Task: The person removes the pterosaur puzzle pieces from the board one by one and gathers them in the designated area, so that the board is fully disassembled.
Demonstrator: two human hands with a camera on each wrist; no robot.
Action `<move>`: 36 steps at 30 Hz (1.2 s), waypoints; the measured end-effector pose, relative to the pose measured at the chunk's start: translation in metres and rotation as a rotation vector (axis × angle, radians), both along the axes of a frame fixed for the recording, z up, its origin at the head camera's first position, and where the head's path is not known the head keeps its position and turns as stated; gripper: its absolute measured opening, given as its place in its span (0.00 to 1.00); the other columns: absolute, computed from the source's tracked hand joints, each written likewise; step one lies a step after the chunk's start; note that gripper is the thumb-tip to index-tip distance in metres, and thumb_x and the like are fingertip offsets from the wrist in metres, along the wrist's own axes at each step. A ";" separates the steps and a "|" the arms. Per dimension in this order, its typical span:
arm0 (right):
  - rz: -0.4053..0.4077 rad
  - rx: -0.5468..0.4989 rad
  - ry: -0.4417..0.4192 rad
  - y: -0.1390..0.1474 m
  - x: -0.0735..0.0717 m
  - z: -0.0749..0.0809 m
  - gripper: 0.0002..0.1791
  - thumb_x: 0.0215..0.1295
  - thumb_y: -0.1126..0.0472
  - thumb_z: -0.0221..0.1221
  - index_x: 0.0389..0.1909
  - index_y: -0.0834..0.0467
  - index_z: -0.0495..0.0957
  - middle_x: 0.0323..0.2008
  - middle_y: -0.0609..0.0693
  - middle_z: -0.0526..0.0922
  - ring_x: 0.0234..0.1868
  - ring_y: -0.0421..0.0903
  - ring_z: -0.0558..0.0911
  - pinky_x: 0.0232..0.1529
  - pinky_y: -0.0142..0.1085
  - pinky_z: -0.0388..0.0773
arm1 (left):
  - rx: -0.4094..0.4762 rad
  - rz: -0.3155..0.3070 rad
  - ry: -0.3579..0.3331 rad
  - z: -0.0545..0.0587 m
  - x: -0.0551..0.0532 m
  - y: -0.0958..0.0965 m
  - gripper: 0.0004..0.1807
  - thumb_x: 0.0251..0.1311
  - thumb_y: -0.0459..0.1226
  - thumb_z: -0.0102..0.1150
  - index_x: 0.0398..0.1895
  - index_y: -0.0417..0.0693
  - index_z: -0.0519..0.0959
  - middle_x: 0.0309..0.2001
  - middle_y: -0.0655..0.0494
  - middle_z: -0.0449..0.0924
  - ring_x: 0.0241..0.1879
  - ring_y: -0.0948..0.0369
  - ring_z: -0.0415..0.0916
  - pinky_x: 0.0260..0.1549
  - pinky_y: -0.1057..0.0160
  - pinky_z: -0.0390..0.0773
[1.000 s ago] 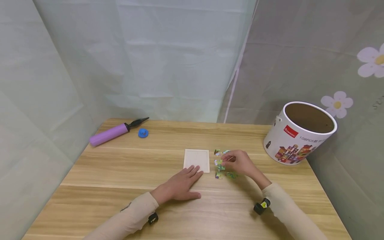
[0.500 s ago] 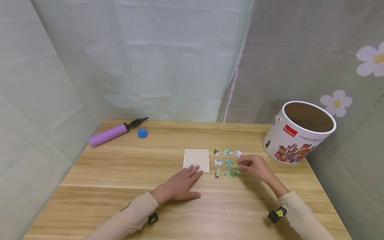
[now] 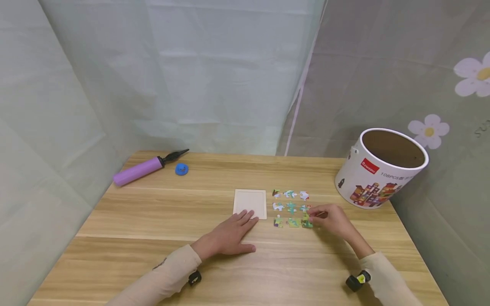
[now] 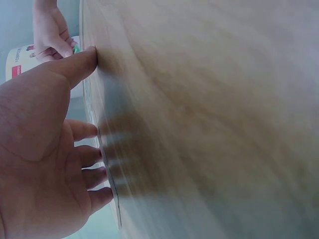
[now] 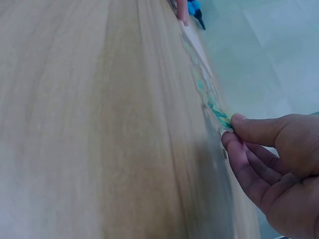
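In the head view, my left hand (image 3: 231,235) lies flat with its fingertips on the near edge of a square wooden puzzle tray (image 3: 249,200). Right of the tray, jigsaw puzzle pieces (image 3: 291,207) with a green, white and teal print are spread in rows. At the near right corner of these rows, my right hand (image 3: 333,219) pinches a green puzzle piece (image 3: 306,221) between thumb and fingertips. The right wrist view shows the pinched green piece (image 5: 223,119) low at the table surface; whether it touches the wood is hard to tell.
A large white printed bucket (image 3: 379,174) stands at the back right. At the back left lie a purple hand pump (image 3: 139,171) and a small blue toy duck (image 3: 181,169). Curtains hang behind and beside the wooden table (image 3: 153,212).
My right hand has moved right, then slightly toward me, carrying the green puzzle piece to the near right corner of the rows. The left hand has stayed on the tray.
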State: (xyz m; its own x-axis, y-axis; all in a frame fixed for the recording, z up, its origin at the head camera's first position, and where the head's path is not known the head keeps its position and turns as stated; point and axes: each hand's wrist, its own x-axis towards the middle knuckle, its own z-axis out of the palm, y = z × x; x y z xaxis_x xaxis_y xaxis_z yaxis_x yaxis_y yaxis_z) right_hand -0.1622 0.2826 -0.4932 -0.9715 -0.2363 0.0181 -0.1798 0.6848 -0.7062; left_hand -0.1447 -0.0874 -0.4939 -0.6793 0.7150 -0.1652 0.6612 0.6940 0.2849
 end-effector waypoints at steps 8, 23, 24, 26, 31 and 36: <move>0.000 0.023 -0.003 0.003 0.001 -0.005 0.08 0.62 0.64 0.70 0.42 0.58 0.90 0.36 0.48 0.89 0.37 0.41 0.84 0.39 0.31 0.82 | 0.007 -0.005 -0.002 0.000 0.000 0.000 0.46 0.70 0.62 0.52 0.81 0.46 0.56 0.81 0.44 0.50 0.80 0.46 0.47 0.77 0.47 0.53; 0.004 0.072 -0.015 0.006 -0.002 -0.010 0.07 0.64 0.62 0.70 0.42 0.55 0.90 0.34 0.44 0.88 0.35 0.39 0.81 0.35 0.31 0.79 | -0.007 0.003 -0.014 -0.001 0.001 0.001 0.47 0.69 0.63 0.52 0.81 0.47 0.55 0.82 0.46 0.49 0.81 0.48 0.46 0.77 0.49 0.52; 0.008 0.077 -0.014 0.006 -0.002 -0.010 0.07 0.64 0.62 0.70 0.42 0.55 0.90 0.34 0.44 0.87 0.35 0.39 0.81 0.35 0.31 0.79 | -0.009 0.003 -0.012 -0.001 0.001 0.001 0.47 0.69 0.63 0.52 0.81 0.47 0.55 0.82 0.46 0.49 0.81 0.48 0.46 0.77 0.49 0.52; 0.017 0.083 -0.014 0.006 -0.003 -0.010 0.07 0.64 0.62 0.69 0.42 0.55 0.90 0.34 0.43 0.87 0.34 0.40 0.80 0.35 0.32 0.78 | -0.009 0.002 -0.010 -0.001 0.001 0.002 0.47 0.70 0.63 0.51 0.81 0.47 0.55 0.82 0.46 0.49 0.81 0.48 0.46 0.77 0.49 0.53; 0.029 0.083 -0.011 0.007 -0.004 -0.007 0.08 0.65 0.61 0.69 0.44 0.54 0.89 0.35 0.44 0.86 0.35 0.41 0.80 0.35 0.32 0.78 | -0.010 0.003 -0.011 0.001 0.001 0.002 0.47 0.69 0.63 0.52 0.81 0.47 0.56 0.82 0.46 0.50 0.80 0.48 0.47 0.77 0.49 0.53; 0.043 0.059 0.027 0.002 -0.006 0.001 0.10 0.67 0.60 0.68 0.46 0.56 0.89 0.38 0.47 0.88 0.37 0.42 0.83 0.38 0.34 0.81 | -0.015 0.004 -0.010 0.002 0.001 0.003 0.46 0.69 0.63 0.53 0.81 0.47 0.56 0.81 0.46 0.50 0.80 0.48 0.47 0.77 0.49 0.53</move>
